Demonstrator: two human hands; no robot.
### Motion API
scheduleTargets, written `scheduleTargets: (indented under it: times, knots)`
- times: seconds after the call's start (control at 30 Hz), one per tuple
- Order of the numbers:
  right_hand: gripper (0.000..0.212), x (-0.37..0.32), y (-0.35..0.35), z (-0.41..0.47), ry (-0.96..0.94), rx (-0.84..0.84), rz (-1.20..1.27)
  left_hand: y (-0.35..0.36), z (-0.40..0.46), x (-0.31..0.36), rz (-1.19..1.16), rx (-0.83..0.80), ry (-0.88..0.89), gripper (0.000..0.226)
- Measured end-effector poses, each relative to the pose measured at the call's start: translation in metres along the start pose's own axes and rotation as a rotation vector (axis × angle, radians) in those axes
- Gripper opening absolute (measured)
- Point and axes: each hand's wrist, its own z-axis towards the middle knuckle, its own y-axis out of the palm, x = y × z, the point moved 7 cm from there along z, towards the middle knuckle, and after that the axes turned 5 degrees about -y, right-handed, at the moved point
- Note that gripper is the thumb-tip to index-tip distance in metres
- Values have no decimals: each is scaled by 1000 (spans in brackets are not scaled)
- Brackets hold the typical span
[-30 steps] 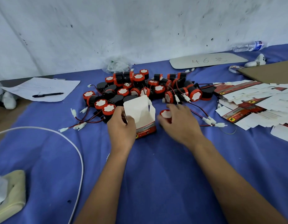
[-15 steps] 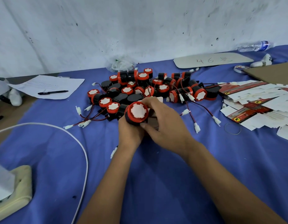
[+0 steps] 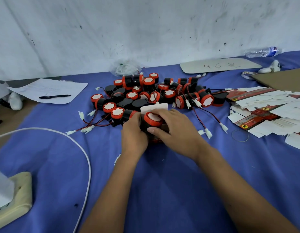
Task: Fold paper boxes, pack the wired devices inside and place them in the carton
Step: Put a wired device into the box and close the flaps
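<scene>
Desk (image 3: 162, 190): covered in blue cloth and carrying everything here; the work sits just above its middle.
Carton (image 3: 280, 79): only a brown cardboard flap shows, at 2 o'clock from the hands; I cannot tell whether any packed boxes are inside.
Device pile (image 3: 154, 93): a couple of dozen black-and-red round wired devices heaped at 12 o'clock, touching the work spot; by my reading almost all the packing is left.
Flat box blanks (image 3: 270, 111): a loose spread of unfolded red-and-white blanks at 3 o'clock, so most folding is also still to do.
Paper box (image 3: 154, 107): one box folded up and open, its white flap standing behind the hands; the red lower edge peeks out beneath them.
Right hand (image 3: 176, 130): fingers curled over the device in hand (image 3: 152, 119), thumb against its black side, seating it in the box mouth.
Left hand (image 3: 134, 132): fingers wrapped around the box's left side, steadying it.
Stage: the device looks partly in; tucking its wire, closing the flap and carrying the box to the carton remain.
Loose leads (image 3: 207, 121): red-black wires with white plugs trail at 3 and 9 o'clock, near the box, and could snag or get shut under the flap.
White cable (image 3: 82, 148): loops across at 8 o'clock, well apart.
Paper and pen (image 3: 54, 96): at 10 o'clock, out of the way.
Rubber band (image 3: 240, 135): lying at 3 o'clock.
</scene>
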Motion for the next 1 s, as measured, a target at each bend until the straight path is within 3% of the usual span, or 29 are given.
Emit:
scheduleTargets:
  times: [0.1,0.3,0.43,0.53,0.57,0.73,0.87,1.0]
  knots:
    - [53,7,-3,-2,56,95,44,-1,3,1,-14,1,35,13]
    - [52,16,-5,0,217,204,-55,4,3,10,-89,-84,85,29]
    - [54,13,0,2,253,94,-254,13,5,-1,-301,-161,-85,24]
    - [47,11,9,2,202,-18,-363,14,2,0,-269,-113,-70,7]
    - [47,9,10,2,166,-42,-376,14,1,0,-260,-95,-57,12]
    - [42,12,-25,-3,213,119,-363,11,0,2,-249,-42,-31,19]
    - [21,24,-39,-5,388,-39,-337,11,-2,8,-197,-20,1,33]
    - [21,5,-43,-3,426,48,-433,13,-2,6,-174,-13,-39,25]
